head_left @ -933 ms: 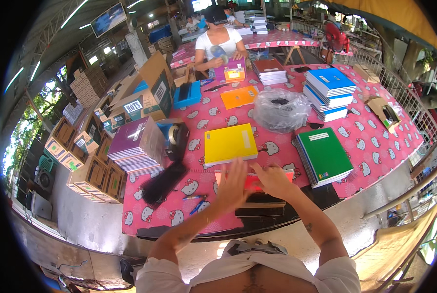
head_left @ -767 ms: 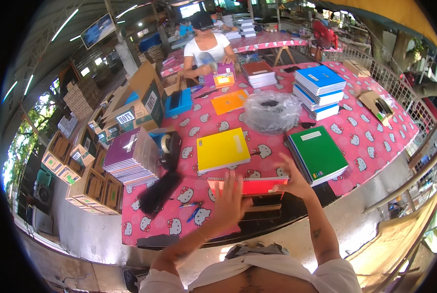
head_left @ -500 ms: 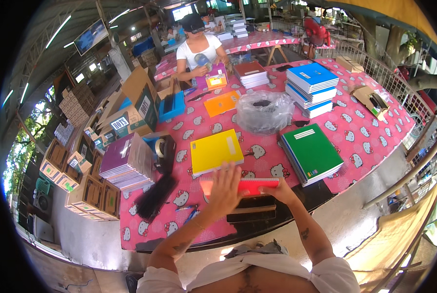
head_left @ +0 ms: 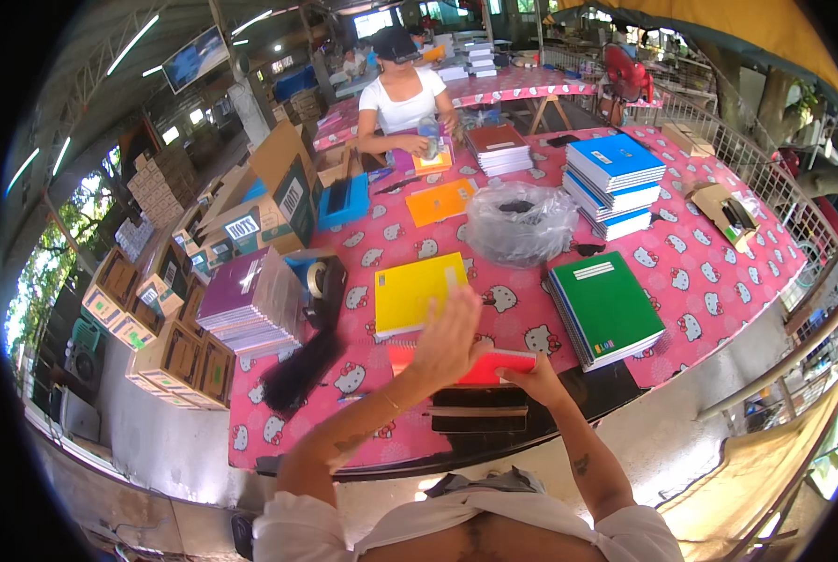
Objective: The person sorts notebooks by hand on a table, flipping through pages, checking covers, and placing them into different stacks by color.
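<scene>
My left hand point(head_left: 449, 335) was raised above the counter point(head_left: 719, 272) with its fingers point(head_left: 464, 304) spread wide and flat, palm turned down toward the red notebook point(head_left: 494, 367), hovering over its left end; whether the palm touched the cover, I could not tell. My right hand point(head_left: 529, 379) held that red notebook at its near edge, fingers closed narrowly on it, thumb side toward me. The notebook lay close to the counter's near edge, tilted a little, above a dark stack point(head_left: 480, 410) just in front of my body.

Just beyond my left hand lay a yellow notebook point(head_left: 417, 290), flat on the pink patterned cloth. To the right of it sat a stack of green notebooks point(head_left: 606, 307), near my right hand but not touching it. Farther back stood a clear plastic bag point(head_left: 520, 223), bunched up, and behind that a pile of blue notebooks point(head_left: 614, 183). An orange notebook point(head_left: 441, 201) lay beyond the yellow one. On my left were a stack of purple-covered notebooks point(head_left: 249, 298), a roll of tape point(head_left: 318, 277) beside it, and a black bag-like thing point(head_left: 299, 375) slumped near the edge. Cardboard boxes point(head_left: 279, 192) crowded the far left side. Across the counter another person point(head_left: 402, 98) sat handling something small.
</scene>
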`<action>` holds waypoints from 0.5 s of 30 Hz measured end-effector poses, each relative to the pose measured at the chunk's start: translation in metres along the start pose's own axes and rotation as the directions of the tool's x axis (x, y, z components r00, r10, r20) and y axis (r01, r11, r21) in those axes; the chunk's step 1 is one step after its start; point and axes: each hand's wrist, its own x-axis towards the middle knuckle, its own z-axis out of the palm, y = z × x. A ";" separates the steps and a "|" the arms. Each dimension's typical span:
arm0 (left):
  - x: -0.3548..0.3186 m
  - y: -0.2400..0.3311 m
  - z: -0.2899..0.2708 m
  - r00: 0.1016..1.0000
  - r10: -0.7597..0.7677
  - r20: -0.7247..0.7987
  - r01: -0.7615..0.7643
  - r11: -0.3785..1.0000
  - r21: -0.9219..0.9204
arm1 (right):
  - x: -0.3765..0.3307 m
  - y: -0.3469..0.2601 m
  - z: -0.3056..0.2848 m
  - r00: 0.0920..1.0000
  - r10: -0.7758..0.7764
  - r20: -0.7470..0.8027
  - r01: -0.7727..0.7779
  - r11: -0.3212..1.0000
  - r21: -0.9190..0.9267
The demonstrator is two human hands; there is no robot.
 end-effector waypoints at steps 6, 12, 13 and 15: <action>0.026 0.001 -0.031 0.998 -0.034 0.061 0.043 0.988 -0.147 | -0.001 -0.001 0.002 0.999 -0.021 -0.033 0.020 0.999 -0.031; 0.005 0.030 -0.001 0.978 0.152 -0.139 -0.182 0.954 -0.237 | 0.000 0.009 -0.002 0.992 -0.116 -0.049 0.117 0.993 0.007; 0.021 0.019 -0.012 0.992 0.052 -0.118 -0.075 0.978 -0.195 | -0.002 0.010 0.002 0.997 -0.064 -0.045 0.064 0.998 0.008; 0.042 0.007 -0.022 0.994 -0.001 -0.105 -0.019 0.983 -0.180 | -0.001 0.012 0.004 0.994 -0.103 -0.034 0.103 0.995 0.013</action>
